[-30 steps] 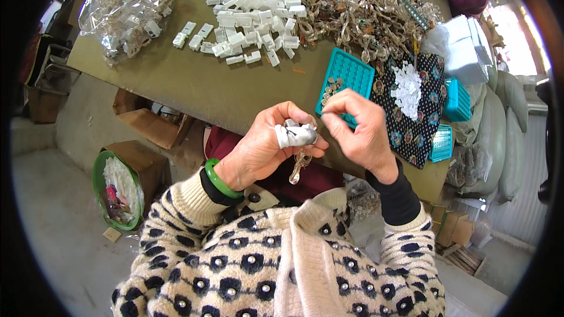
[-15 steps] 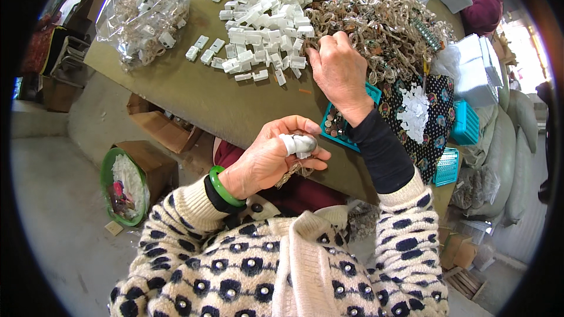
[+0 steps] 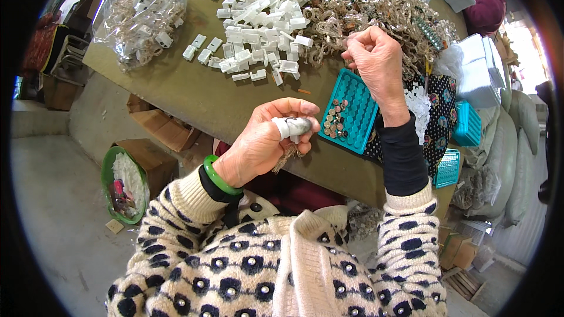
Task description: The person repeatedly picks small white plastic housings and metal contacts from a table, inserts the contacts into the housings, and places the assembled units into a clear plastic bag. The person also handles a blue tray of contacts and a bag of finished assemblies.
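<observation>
My left hand (image 3: 252, 138), with a green bangle at its wrist, is closed in front of me. A thin clear wire (image 3: 286, 158) hangs from its curled fingers. The thumb appears wrapped in a white cover (image 3: 291, 126) with a grey tip, and a small white piece shows beneath it. My right hand (image 3: 377, 58) is raised at the near edge of a heap of coiled clear wires (image 3: 364, 9). Its fingers are bent together, and anything between them is hidden. Below it lies a teal tray (image 3: 357, 108) with rows of round pockets and several small coin-like discs (image 3: 335, 120).
White plastic casings (image 3: 264, 12) are heaped on the table (image 3: 170, 91), left of the wires. A clear bag (image 3: 144, 17) stands far left. White pieces (image 3: 418, 108) lie on a patterned cloth (image 3: 440, 97). A green basket (image 3: 108, 176) is on the floor. Another person (image 3: 487, 9) sits far right.
My right hand has moved right from the edge of the casings to above the tray, uncovering the tray. My left hand has shifted slightly left, and one casing near the wires has moved.
</observation>
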Available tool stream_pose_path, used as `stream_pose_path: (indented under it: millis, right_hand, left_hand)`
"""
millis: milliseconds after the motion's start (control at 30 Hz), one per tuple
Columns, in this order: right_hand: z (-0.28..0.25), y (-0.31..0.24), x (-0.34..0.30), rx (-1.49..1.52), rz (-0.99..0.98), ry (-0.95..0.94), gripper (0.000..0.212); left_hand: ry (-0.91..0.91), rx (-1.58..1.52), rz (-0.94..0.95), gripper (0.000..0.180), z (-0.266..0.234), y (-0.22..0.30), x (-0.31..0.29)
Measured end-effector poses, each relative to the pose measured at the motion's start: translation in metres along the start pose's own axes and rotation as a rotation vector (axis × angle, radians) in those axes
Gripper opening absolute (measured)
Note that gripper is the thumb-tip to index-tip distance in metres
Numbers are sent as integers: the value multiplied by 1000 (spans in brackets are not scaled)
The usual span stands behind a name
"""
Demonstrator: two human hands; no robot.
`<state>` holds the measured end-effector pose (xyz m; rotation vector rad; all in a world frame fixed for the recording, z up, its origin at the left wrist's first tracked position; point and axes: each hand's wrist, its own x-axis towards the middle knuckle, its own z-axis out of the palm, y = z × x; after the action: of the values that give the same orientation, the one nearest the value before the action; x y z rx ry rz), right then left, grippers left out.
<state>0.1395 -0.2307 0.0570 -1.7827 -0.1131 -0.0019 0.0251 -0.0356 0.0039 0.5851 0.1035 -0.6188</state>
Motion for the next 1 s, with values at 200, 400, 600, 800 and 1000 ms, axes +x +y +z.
stream_pose_path:
  millis: [200, 400, 600, 800, 1000]
  right_hand:
    - [-6, 9, -13, 592, 119, -76, 5]
    - [-16, 9, -3, 886, 73, -189, 14]
    - [-2, 1, 6, 380, 87, -141, 30]
    - [-7, -28, 16, 609, -71, -191, 35]
    - [5, -7, 3, 407, 98, -145, 39]
  left_hand:
    - [54, 6, 54, 27, -5, 9, 4]
    - [60, -75, 58, 27, -11, 10, 9]
    - [34, -80, 78, 22, -12, 5, 11]
    - [70, -50, 48, 22, -12, 2, 9]
    - [30, -68, 68, 21, -13, 1, 9]
